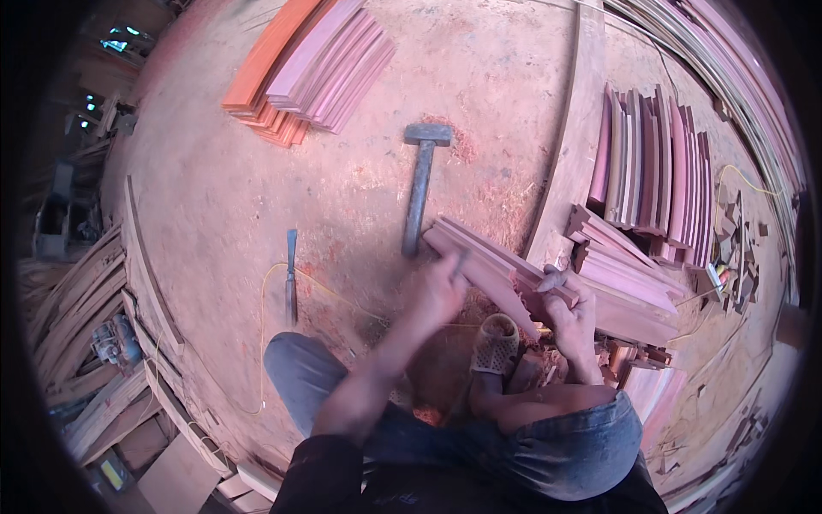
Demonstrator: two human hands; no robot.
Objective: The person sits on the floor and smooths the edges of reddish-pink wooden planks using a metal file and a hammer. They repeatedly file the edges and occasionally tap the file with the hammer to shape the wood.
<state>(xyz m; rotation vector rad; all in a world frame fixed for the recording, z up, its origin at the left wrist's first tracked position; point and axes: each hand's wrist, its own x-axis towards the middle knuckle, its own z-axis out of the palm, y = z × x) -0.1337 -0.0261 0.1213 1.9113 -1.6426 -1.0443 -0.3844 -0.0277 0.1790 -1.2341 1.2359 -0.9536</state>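
Observation:
Several pinkish wooden mouldings [484,244] lie slanting in front of me, one end near the hammer. My left hand [435,289] is closed over their far part, blurred by motion. A short dark thing sticks out of its fist; its kind is too smeared to tell. My right hand [572,310] grips a moulding [533,301] at its near end, fingers wrapped over the edge. Beyond my left hand lies a hammer [418,193] with a metal head and a grey handle. A chisel [292,274] rests on the floor at the left.
Stacked boards [330,73] lie at the far left. Bundled mouldings [655,167] and a long plank [565,146] are at the right. A yellow cord [262,343] crosses the floor. My sandalled foot [497,343] is beside the work. Scrap wood [77,291] lines the left edge.

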